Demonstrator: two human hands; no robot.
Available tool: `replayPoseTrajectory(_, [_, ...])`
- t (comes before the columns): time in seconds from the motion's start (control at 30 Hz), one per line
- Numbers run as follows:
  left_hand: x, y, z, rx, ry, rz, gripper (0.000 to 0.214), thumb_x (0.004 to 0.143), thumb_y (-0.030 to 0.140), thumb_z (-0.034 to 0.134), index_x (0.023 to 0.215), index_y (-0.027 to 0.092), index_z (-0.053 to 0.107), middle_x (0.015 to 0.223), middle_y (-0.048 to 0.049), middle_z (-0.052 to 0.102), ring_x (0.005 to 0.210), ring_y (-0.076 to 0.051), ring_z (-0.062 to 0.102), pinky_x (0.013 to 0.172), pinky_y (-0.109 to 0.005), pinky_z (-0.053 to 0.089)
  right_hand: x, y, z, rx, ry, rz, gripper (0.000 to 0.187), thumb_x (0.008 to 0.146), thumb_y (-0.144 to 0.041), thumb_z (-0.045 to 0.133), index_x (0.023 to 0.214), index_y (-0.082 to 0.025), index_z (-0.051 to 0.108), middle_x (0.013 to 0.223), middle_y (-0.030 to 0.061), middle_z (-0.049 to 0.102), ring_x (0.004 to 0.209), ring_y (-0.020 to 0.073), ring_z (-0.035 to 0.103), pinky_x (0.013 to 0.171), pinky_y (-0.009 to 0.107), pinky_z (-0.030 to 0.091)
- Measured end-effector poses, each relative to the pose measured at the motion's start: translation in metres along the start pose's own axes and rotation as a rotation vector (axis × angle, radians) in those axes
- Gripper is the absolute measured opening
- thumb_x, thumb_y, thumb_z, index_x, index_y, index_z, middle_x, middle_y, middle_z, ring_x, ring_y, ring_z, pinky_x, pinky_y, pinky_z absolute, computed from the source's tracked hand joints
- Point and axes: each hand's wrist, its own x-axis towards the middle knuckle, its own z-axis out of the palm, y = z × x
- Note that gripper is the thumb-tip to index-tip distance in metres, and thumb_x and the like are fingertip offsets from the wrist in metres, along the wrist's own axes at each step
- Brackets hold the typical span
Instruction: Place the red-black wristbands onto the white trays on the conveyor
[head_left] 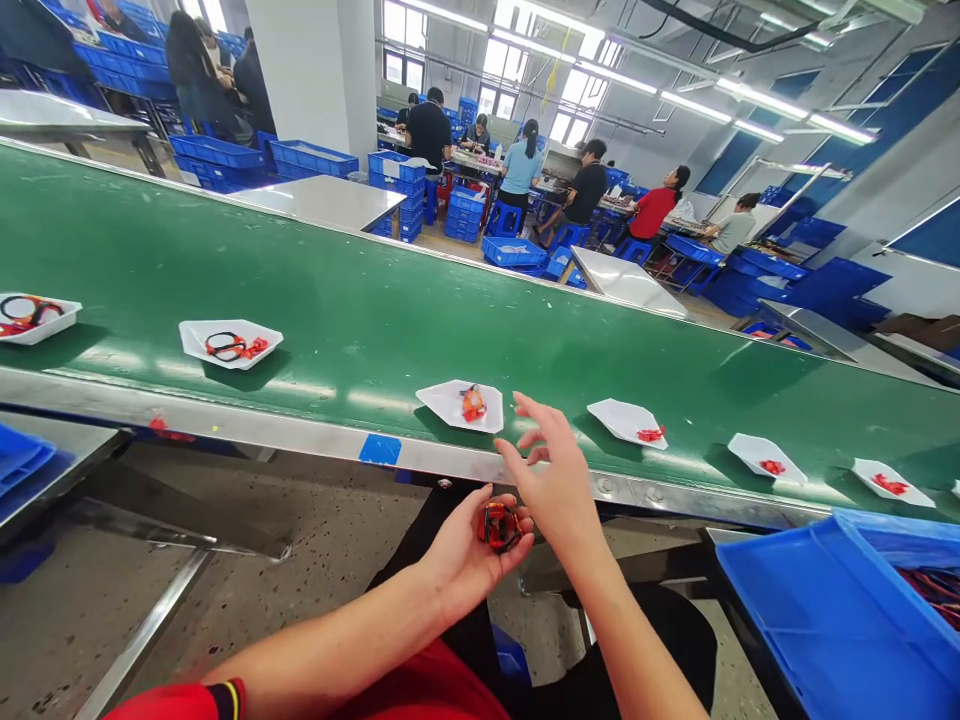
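Note:
Palm up, my left hand (469, 550) is cupped around a small bundle of red and black wire-like pieces (499, 526), in front of the conveyor's near rail. My right hand (551, 460) is raised beside it, fingers apart and nothing in them. Its fingertips are close to the right end of a white tray (439, 398), which lies on the green belt and holds a small orange-red piece with a dark part (473, 402). To the right of my right hand is another white tray (619, 418) with red pieces (651, 434) in it.
The green conveyor belt (360, 300) crosses the view, its metal rail (300, 418) nearest me. Further trays lie along it, including one with a black loop (223, 346). A blue bin (810, 610) with red and black wires stands right. People sit and stand beyond.

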Motion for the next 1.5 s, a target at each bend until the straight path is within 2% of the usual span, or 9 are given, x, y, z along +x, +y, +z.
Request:
replayPoseTrajectory(0.13, [0.003, -0.005, 0.001, 0.087, -0.058, 0.046, 0.026, 0.086, 0.032, 0.047, 0.080, 0.012, 0.062, 0.076, -0.0066, 0.063, 0.070, -0.015, 0.060, 0.071, -0.028, 0.048, -0.063, 0.006, -0.013, 0.054, -0.028, 0.155, 0.040, 0.076, -0.024, 0.064, 0.115, -0.029, 0.060, 0.114, 0.0061, 0.058, 0.074, 0.0166, 0.058, 0.060, 0.029, 0.050])
replayPoseTrajectory(0.3, [0.006, -0.018, 0.002, 0.158, -0.024, 0.033, 0.031, 0.088, 0.036, 0.042, 0.078, 0.014, 0.060, 0.071, -0.0033, 0.060, 0.062, -0.013, 0.056, 0.066, -0.027, 0.044, -0.113, 0.020, -0.009, 0.008, -0.044, 0.226, 0.046, 0.076, -0.023, 0.064, 0.120, -0.032, 0.058, 0.123, 0.0047, 0.056, 0.108, 0.0257, 0.053, 0.088, 0.038, 0.046])
replayPoseTrajectory(0.4, [0.005, -0.022, 0.000, 0.154, -0.069, 0.010, 0.033, 0.088, 0.038, 0.041, 0.079, 0.014, 0.060, 0.071, -0.0040, 0.060, 0.064, -0.015, 0.057, 0.064, -0.027, 0.044, -0.119, 0.029, -0.008, 0.045, 0.003, 0.243, 0.039, 0.079, -0.025, 0.062, 0.117, -0.030, 0.060, 0.119, 0.0056, 0.057, 0.102, 0.0235, 0.055, 0.088, 0.037, 0.045])
replayPoseTrajectory(0.53, [0.003, -0.023, -0.001, 0.174, -0.093, -0.003, 0.028, 0.086, 0.037, 0.046, 0.085, 0.013, 0.061, 0.080, -0.0061, 0.063, 0.072, -0.016, 0.060, 0.069, -0.027, 0.045, -0.123, 0.034, -0.015, 0.231, 0.050, 0.425, 0.044, 0.080, -0.031, 0.061, 0.123, -0.026, 0.053, 0.098, 0.0040, 0.061, 0.072, 0.0157, 0.053, 0.073, 0.032, 0.046])
replayPoseTrajectory(0.8, [-0.003, -0.027, 0.003, 0.264, -0.117, -0.042, 0.023, 0.083, 0.031, 0.055, 0.093, 0.012, 0.065, 0.092, -0.0097, 0.067, 0.087, -0.018, 0.062, 0.082, -0.030, 0.047, -0.130, 0.038, -0.019, 0.321, 0.136, 0.484, 0.043, 0.077, -0.033, 0.065, 0.118, -0.023, 0.057, 0.085, 0.0017, 0.060, 0.068, 0.0151, 0.049, 0.070, 0.030, 0.043])
replayPoseTrajectory(1.03, [-0.001, -0.032, 0.001, 0.411, -0.098, 0.071, 0.024, 0.079, 0.024, 0.062, 0.101, 0.014, 0.064, 0.109, -0.0126, 0.065, 0.095, -0.020, 0.063, 0.082, -0.030, 0.050, -0.135, 0.052, -0.012, 0.400, 0.293, 0.488, 0.045, 0.078, -0.034, 0.065, 0.121, -0.024, 0.055, 0.121, 0.0072, 0.057, 0.100, 0.0211, 0.055, 0.085, 0.035, 0.044])
replayPoseTrajectory(1.17, [0.004, -0.034, 0.002, 0.407, -0.042, 0.111, 0.024, 0.079, 0.027, 0.064, 0.099, 0.013, 0.064, 0.101, -0.0116, 0.068, 0.084, -0.017, 0.065, 0.073, -0.027, 0.052, -0.134, 0.054, -0.015, 0.741, 0.416, 0.604, 0.041, 0.084, -0.042, 0.055, 0.122, -0.027, 0.053, 0.118, 0.0079, 0.060, 0.087, 0.0177, 0.058, 0.066, 0.029, 0.047])
replayPoseTrajectory(1.3, [0.006, -0.032, 0.002, 0.371, -0.022, 0.056, 0.026, 0.081, 0.030, 0.061, 0.100, 0.012, 0.064, 0.093, -0.0110, 0.069, 0.077, -0.015, 0.065, 0.071, -0.026, 0.053, -0.133, 0.052, -0.022, 1.126, 0.380, 0.702, 0.037, 0.088, -0.050, 0.043, 0.118, -0.035, 0.057, 0.114, 0.0050, 0.063, 0.062, 0.0119, 0.049, 0.051, 0.025, 0.040])
replayPoseTrajectory(1.5, [0.006, -0.029, 0.002, 0.320, -0.035, -0.029, 0.028, 0.083, 0.033, 0.058, 0.099, 0.010, 0.063, 0.092, -0.0114, 0.069, 0.078, -0.015, 0.066, 0.068, -0.023, 0.053, -0.133, 0.051, -0.023, 1.248, 0.376, 0.708, 0.035, 0.088, -0.048, 0.042, 0.115, -0.036, 0.060, 0.109, 0.0042, 0.063, 0.056, 0.0112, 0.039, 0.048, 0.023, 0.035])
